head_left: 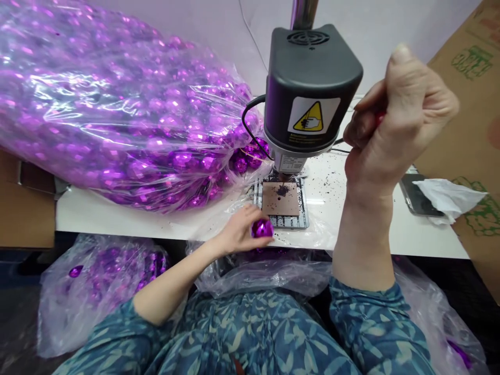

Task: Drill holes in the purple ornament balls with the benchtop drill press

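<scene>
My left hand (245, 229) is closed round a shiny purple faceted ball (262, 228), just in front of the drill press base (289, 223). Fingers curled, my right hand (394, 107) is raised beside the dark motor housing of the drill press (312, 73). Between those fingers shows a bit of a red handle knob (379, 118); the rest of it is hidden. Below the motor, a square brown board (279, 203) with a small hole lies on the slotted base, with dark shavings (283, 189) on it. The drill tip stands low over this board.
A big clear bag of purple balls (128, 120) fills the table's left side. Under the table edge hangs another bag (105, 281) with purple balls. At right are a phone (416, 197), a crumpled tissue (449, 195) and a cardboard box (469, 104). Shavings speckle the white tabletop (410, 239).
</scene>
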`<action>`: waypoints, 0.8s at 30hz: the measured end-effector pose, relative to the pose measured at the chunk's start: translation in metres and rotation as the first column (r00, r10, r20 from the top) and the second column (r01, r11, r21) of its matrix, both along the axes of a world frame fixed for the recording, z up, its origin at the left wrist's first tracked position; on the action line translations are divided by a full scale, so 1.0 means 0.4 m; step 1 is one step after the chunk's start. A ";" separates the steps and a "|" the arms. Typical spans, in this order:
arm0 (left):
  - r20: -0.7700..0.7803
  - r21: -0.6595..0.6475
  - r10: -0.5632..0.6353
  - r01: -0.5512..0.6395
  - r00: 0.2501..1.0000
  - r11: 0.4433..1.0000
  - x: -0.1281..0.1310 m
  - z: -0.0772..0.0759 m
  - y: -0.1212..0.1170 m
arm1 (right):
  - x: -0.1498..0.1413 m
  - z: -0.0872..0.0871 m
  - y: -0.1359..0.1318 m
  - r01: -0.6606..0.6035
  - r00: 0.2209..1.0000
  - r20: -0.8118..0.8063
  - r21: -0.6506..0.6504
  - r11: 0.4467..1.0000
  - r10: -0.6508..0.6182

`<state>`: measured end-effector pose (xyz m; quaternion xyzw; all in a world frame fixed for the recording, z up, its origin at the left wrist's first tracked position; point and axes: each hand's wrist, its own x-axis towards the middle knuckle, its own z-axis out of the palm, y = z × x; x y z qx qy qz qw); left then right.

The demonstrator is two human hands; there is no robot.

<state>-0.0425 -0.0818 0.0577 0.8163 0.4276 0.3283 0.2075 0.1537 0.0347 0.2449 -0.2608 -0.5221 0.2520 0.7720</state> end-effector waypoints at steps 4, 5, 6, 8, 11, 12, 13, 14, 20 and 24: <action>-0.136 -0.104 -0.143 0.129 0.980 0.986 -0.064 0.028 -0.018 | 0.004 -0.014 0.020 0.040 0.999 0.009 0.067 0.997 -0.041; -0.118 -0.071 -0.066 0.058 0.991 0.996 -0.073 0.024 0.013 | 0.004 -0.015 0.025 0.045 0.999 -0.002 0.079 0.996 -0.045; -0.088 -0.024 0.037 -0.039 0.995 0.999 -0.080 0.018 0.058 | 0.004 -0.016 0.028 0.045 0.999 -0.011 0.084 0.995 -0.045; -0.033 0.051 0.224 -0.222 0.974 0.974 -0.082 0.001 0.176 | 0.004 -0.015 0.030 0.038 0.999 -0.023 0.083 0.996 -0.036; -0.029 0.012 0.394 -0.394 0.918 0.919 -0.065 -0.025 0.360 | 0.003 -0.012 0.020 0.024 0.999 -0.028 0.082 0.996 -0.022; -0.033 -0.023 0.422 -0.423 0.906 0.906 -0.056 -0.032 0.409 | 0.002 -0.011 0.016 0.026 0.999 -0.025 0.081 0.996 -0.024; -0.038 -0.053 0.433 -0.434 0.901 0.899 -0.047 -0.039 0.447 | 0.002 -0.011 0.012 0.030 0.999 -0.022 0.080 0.996 -0.029; -0.037 -0.075 0.439 -0.440 0.898 0.895 -0.039 -0.046 0.476 | 0.002 -0.011 0.010 0.037 0.999 -0.018 0.079 0.996 -0.035; 0.123 -0.126 0.489 -0.475 0.863 0.871 -0.044 -0.084 0.502 | 0.002 -0.017 0.019 0.068 0.998 -0.004 0.089 0.994 -0.068; 0.266 -0.238 0.486 -0.431 0.833 0.870 -0.064 -0.074 0.466 | 0.004 -0.021 0.021 0.070 0.997 0.010 0.094 0.993 -0.071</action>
